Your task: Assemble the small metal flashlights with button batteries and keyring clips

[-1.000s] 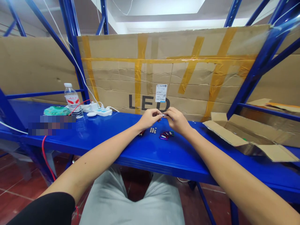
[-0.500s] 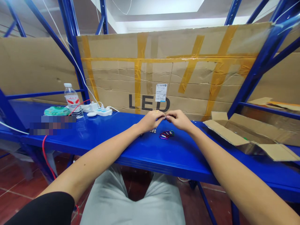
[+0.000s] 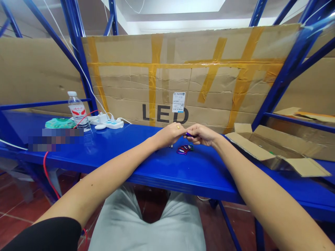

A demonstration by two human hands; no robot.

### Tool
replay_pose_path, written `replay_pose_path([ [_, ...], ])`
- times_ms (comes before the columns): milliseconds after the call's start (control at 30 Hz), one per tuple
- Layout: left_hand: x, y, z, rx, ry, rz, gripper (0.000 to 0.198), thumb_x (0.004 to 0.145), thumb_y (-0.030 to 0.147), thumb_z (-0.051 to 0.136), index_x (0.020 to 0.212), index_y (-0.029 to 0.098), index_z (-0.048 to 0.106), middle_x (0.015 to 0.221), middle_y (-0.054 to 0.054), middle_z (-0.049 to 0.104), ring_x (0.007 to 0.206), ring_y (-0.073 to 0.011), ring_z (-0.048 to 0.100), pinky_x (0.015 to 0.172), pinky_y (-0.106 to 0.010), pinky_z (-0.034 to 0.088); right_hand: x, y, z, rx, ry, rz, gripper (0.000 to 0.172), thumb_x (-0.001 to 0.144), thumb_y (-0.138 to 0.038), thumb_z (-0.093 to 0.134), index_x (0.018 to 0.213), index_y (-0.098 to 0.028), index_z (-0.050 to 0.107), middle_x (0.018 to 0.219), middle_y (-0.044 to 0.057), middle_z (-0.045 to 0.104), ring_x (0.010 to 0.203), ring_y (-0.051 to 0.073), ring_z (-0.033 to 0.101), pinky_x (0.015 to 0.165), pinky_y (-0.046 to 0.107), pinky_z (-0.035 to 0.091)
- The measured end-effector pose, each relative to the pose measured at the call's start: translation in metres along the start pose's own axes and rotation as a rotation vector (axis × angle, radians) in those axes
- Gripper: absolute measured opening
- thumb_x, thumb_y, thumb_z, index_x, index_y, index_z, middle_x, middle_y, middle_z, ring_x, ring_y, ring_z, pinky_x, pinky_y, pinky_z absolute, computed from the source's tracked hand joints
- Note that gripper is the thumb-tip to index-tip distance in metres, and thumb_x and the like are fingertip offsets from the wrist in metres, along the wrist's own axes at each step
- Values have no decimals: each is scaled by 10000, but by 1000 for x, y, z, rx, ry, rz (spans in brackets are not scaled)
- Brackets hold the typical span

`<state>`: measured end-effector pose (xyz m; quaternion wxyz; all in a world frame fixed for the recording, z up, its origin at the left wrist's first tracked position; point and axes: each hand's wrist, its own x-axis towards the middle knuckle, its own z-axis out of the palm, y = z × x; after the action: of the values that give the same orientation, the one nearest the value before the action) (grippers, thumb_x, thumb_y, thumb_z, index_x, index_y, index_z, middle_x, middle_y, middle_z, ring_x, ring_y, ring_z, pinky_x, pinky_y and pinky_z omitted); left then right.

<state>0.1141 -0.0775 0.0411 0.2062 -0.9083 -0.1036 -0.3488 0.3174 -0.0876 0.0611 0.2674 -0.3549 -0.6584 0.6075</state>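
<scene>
My left hand (image 3: 169, 135) and my right hand (image 3: 201, 134) meet above the blue table. A small purple piece (image 3: 189, 135), apparently a carabiner like those below, is pinched in my right hand's fingers. The left fingertips are closed against its near end; whatever they grip is hidden by the hand. Just below the hands lie several coloured carabiners (image 3: 184, 149) in a row, red, purple and green among them. Small silvery metal pieces (image 3: 171, 146) show partly beneath my left hand.
At right stands an open cardboard box (image 3: 272, 148). On the left are a water bottle (image 3: 78, 111), a green packet (image 3: 60, 123) and a white power strip (image 3: 111, 122) with cables. A large cardboard panel (image 3: 125, 87) stands behind the blue table (image 3: 162, 170), between blue rack posts.
My right hand has turned, so its fingers now show with the purple piece between them. My left hand has shifted slightly and covers more of the metal pieces. The view has moved a little.
</scene>
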Motion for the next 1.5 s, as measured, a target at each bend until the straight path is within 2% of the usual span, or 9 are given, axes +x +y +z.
replay_pose_path([
  [133,0,1,-2,-134,67,-112,191,943,164,471,995,142,654,898,-93,703,836,-165,634,774,-300,492,-3,-6,8,5,69,-86,282,647,-243,763,746,-172,509,565,-50,494,399,15,249,399,184,115],
  [267,0,1,-5,-240,95,-261,147,902,165,539,933,145,681,886,-76,719,818,-159,645,762,-288,483,-1,-6,14,-122,199,-214,357,539,-153,797,750,-188,511,570,-73,486,412,38,344,393,201,204],
  [400,-2,-4,-4,-394,49,-501,116,865,185,576,839,142,681,766,-35,701,716,-138,616,697,-268,462,9,0,12,-389,361,-367,242,598,-219,771,736,-175,577,601,-25,568,464,97,467,445,254,348],
  [533,-5,-14,-3,-674,56,-674,115,831,222,616,806,117,656,671,-18,658,646,-117,605,648,-252,470,17,6,8,-776,484,-689,72,742,-235,683,780,-176,701,765,49,677,734,185,613,699,327,469],
  [667,-6,-21,-3,-904,109,-756,194,782,284,697,799,97,646,645,-22,646,593,-101,600,620,-249,482,19,8,8,-947,510,-832,161,857,-223,573,883,-197,730,862,76,680,829,202,625,792,341,463],
  [867,-6,-24,-5,-1145,122,-893,442,635,457,831,771,86,633,632,-31,638,563,-110,613,569,-247,472,17,10,16,-984,519,-835,169,764,-191,660,927,-195,612,894,65,602,804,195,562,697,310,444],
  [1133,-4,-18,-5,-1235,187,-862,474,585,449,869,762,89,618,617,-27,636,544,-100,596,553,-242,468,11,8,21,-989,584,-925,41,842,-186,557,836,-210,525,814,55,579,731,181,512,687,305,399],
  [1267,-3,-14,-4,-1257,213,-868,496,561,465,876,760,87,622,649,-44,662,586,-120,626,603,-277,514,10,6,24,-988,554,-983,99,836,-167,534,754,-214,502,764,50,552,715,185,503,681,309,387],
  [1500,-3,-15,-5,-1105,212,-795,414,607,434,852,729,91,654,623,-44,668,584,-124,616,619,-277,501,7,4,23,-986,537,-877,131,801,-191,577,702,-213,494,720,40,569,674,173,490,653,296,372],
])
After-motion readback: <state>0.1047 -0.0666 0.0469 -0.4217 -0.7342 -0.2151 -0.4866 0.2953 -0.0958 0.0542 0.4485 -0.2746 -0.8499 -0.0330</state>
